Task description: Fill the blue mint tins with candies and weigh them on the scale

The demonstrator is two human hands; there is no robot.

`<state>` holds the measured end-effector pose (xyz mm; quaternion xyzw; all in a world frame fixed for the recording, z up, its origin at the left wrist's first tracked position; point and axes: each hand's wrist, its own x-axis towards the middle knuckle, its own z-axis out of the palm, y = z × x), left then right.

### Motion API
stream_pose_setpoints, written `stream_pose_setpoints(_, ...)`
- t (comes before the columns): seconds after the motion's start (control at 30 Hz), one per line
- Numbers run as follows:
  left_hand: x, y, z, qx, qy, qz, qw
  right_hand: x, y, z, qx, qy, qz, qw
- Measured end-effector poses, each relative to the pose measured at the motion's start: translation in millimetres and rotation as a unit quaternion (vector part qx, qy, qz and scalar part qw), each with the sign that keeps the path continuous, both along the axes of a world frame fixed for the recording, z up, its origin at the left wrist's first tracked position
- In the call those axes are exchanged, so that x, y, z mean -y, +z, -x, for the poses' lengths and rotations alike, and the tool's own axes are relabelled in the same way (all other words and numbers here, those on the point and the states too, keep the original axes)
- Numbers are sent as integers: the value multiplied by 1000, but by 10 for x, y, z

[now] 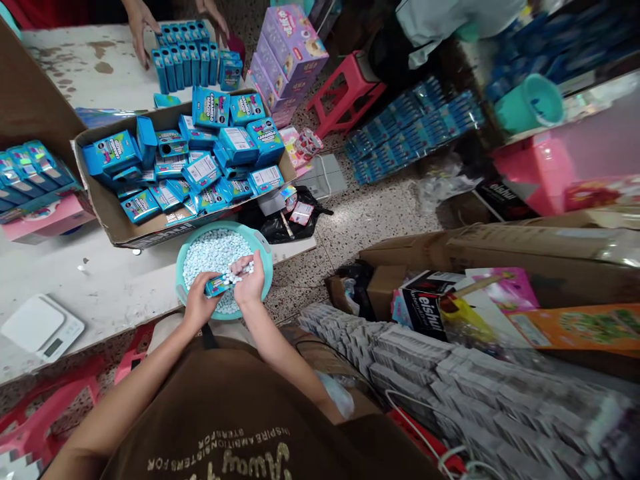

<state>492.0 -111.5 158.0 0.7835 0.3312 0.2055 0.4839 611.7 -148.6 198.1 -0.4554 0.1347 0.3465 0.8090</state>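
Observation:
My left hand point(199, 299) grips a small blue candy box point(216, 285) over a turquoise basin point(267, 277). Small pale-blue candies point(213, 250) fill much of the basin. Beside the box, my right hand point(249, 283) is cupped with curled fingers around several of these candies, some of them against the box's end. Just beyond the basin stands an open cardboard carton point(107, 223) heaped with blue candy boxes point(203, 171) of the same kind.
A white scale point(43, 327) lies on the table at left. Across the table, a co-worker's hands point(140, 30) touch rows of upright blue boxes point(183, 67). Purple boxes point(287, 57) and a red stool point(345, 93) stand farther back. Stacked grey cartons point(425, 367) line my right side.

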Motion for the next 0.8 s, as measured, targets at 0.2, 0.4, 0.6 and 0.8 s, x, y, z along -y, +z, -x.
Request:
stream_pose_setpoints(0.2, 44, 3, -35, 18, -1, 3, 1000, 59, 66, 5, 52, 4, 9, 999)
stream_pose_setpoints(0.4, 78, 38, -78, 19, 2, -22, 1000, 73, 161, -40, 50, -3, -5, 999)
stream_pose_setpoints(0.6, 110, -82, -82, 50, 44, 94, 993, 76, 182, -147, -42, 5, -41, 998)
stream_pose_setpoints(0.8, 146, -176, -85, 110, 35, 208, 971, 238, 83, -282, -97, -9, -79, 992)
